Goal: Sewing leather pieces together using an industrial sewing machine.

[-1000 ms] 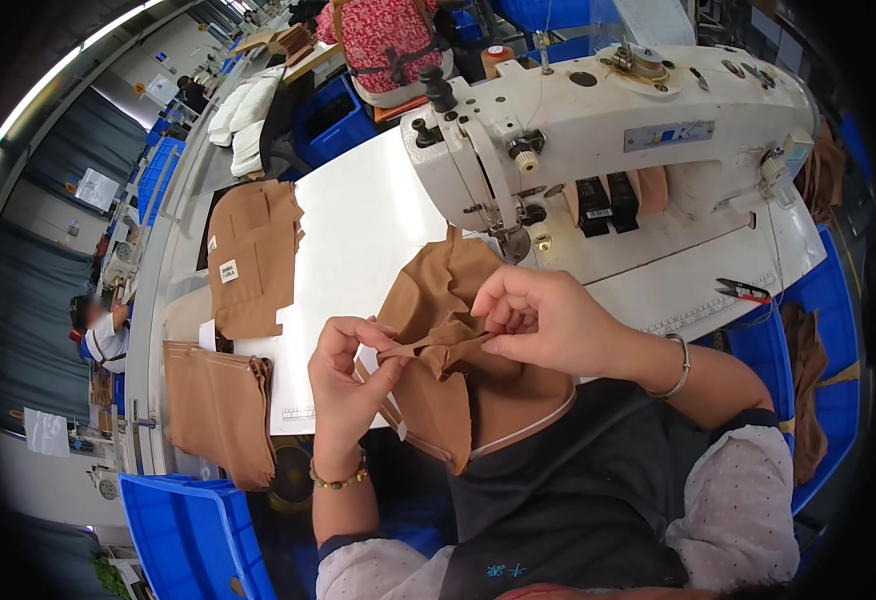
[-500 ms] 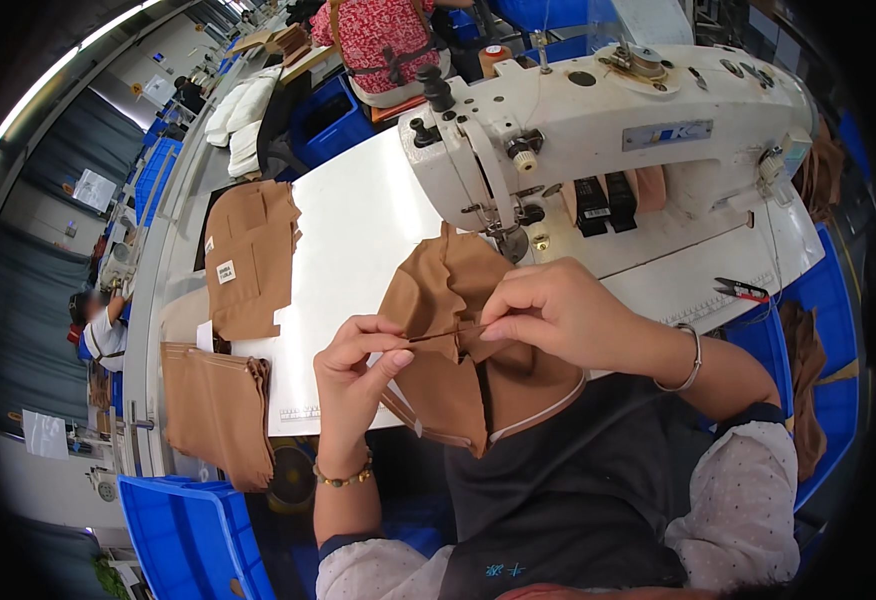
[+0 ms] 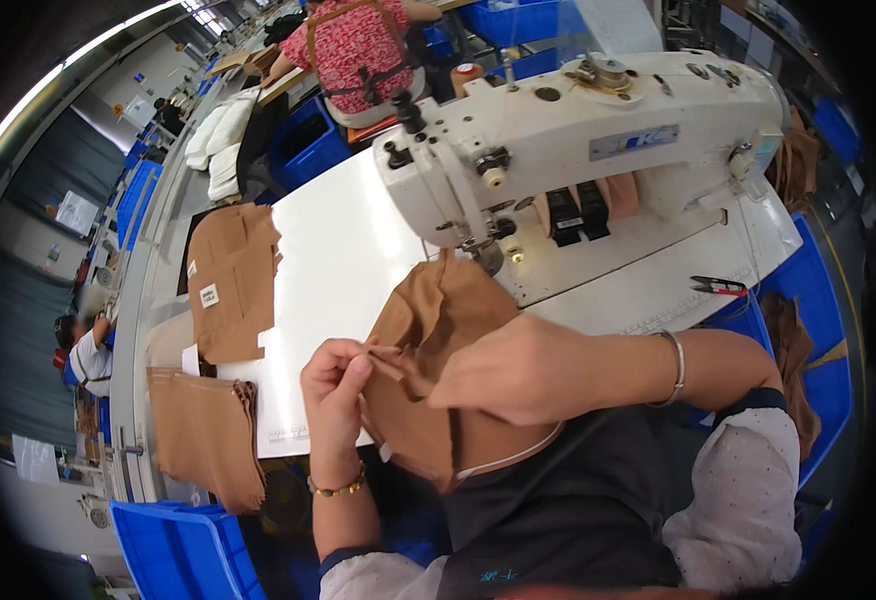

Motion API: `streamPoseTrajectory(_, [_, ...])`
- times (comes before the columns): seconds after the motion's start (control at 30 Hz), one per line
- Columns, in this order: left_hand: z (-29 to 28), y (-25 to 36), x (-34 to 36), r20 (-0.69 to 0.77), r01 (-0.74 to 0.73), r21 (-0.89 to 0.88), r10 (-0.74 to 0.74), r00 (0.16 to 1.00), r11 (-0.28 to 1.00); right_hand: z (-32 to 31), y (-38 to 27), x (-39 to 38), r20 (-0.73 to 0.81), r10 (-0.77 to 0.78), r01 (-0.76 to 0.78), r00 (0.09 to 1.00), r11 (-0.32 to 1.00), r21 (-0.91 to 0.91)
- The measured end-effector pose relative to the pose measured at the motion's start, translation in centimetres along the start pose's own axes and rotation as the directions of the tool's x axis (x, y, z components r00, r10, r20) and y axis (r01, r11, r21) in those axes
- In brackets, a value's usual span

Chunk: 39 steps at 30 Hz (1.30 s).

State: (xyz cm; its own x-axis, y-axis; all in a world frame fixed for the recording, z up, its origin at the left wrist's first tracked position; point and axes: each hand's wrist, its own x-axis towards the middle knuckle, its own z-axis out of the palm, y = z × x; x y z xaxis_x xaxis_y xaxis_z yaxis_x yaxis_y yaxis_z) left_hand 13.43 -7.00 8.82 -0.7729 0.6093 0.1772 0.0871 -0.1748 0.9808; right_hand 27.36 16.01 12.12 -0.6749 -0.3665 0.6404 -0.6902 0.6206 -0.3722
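Observation:
A brown fabric piece (image 3: 413, 440) with a pale edging along its lower side hangs over the near edge of the white sewing table (image 3: 328, 260). My left hand (image 3: 338, 385) pinches a fold of it between thumb and fingers. Close by, my right hand (image 3: 508, 372) bends over the same fabric with its fingertips on it, slightly blurred. The far end of the fabric lies just under the needle area of the white sewing machine (image 3: 638, 130).
Brown cut panels (image 3: 238, 280) and a brown fabric stack (image 3: 203, 425) lie at the left. Red-handled thread snips (image 3: 720, 286) rest at the right. Blue bins (image 3: 183, 545) stand around the table. A person in a red patterned top (image 3: 353, 55) sits beyond.
My right hand has come lower and turned over, its fingers now covering the fabric. My left hand has shifted slightly down and left, and the fabric is bunched between both hands.

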Motion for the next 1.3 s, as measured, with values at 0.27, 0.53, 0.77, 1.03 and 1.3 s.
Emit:
streamPoseTrajectory(0.27, [-2.1,12.3,-0.1,-0.192,-0.085,0.673,0.285,0.939,0.734,3.3,-2.0,8.7,-0.265,-0.730,0.570,0.630,0.666,-0.481])
streamPoseTrajectory(0.53, [3.5,12.5,10.8,0.557,-0.544,0.830,-0.151,0.817,0.122,5.0,1.8,2.9,-0.155,-0.507,0.356,0.848,0.761,-0.543])
streamPoseTrajectory(0.77, [6.9,-6.5,14.4,0.532,-0.199,0.633,-0.233,0.814,0.748,5.5,7.4,-6.2,0.094,-0.275,0.281,0.957,0.796,-0.535])
streamPoseTrajectory(1.03, [7.0,-5.7,14.0,0.459,-0.209,0.712,-0.219,0.861,0.670,5.1,8.5,-7.3,0.031,-0.294,0.259,0.955,0.781,-0.568])
streamPoseTrajectory(1.3, [7.8,-4.9,13.7,0.305,-0.119,0.807,-0.236,0.922,0.579,4.7,8.9,-7.0,0.057,-0.226,0.219,0.972,0.802,-0.556])
